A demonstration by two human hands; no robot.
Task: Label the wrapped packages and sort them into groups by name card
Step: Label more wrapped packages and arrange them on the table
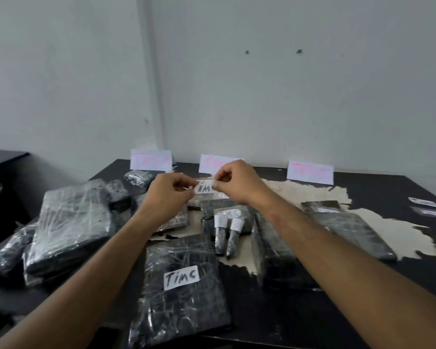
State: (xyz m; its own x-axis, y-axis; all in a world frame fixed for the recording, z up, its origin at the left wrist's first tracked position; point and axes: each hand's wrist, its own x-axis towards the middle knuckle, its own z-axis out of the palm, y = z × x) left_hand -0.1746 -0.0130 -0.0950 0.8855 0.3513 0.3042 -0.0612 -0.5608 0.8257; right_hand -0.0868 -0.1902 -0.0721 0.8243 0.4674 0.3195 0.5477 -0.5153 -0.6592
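Both hands are raised over the middle of the black table [363,306]. My left hand [173,191] and my right hand [233,181] each pinch an end of a small white label [206,188] with black writing. Below them lies a flat black wrapped package [181,288] bearing a white "Timc" label [181,277]. Two thin wrapped sticks [225,238] with white labels lie beside it. Three white name cards with pink writing stand at the back: left [150,159], middle [209,164], right [310,172].
A pile of unlabelled wrapped packages [71,227] sits at the left. More wrapped packages lie at the centre right [275,253] and right [350,230]. Two loose labels [428,207] rest near the right edge. The tabletop has worn pale patches. A dark cabinet [3,177] stands at far left.
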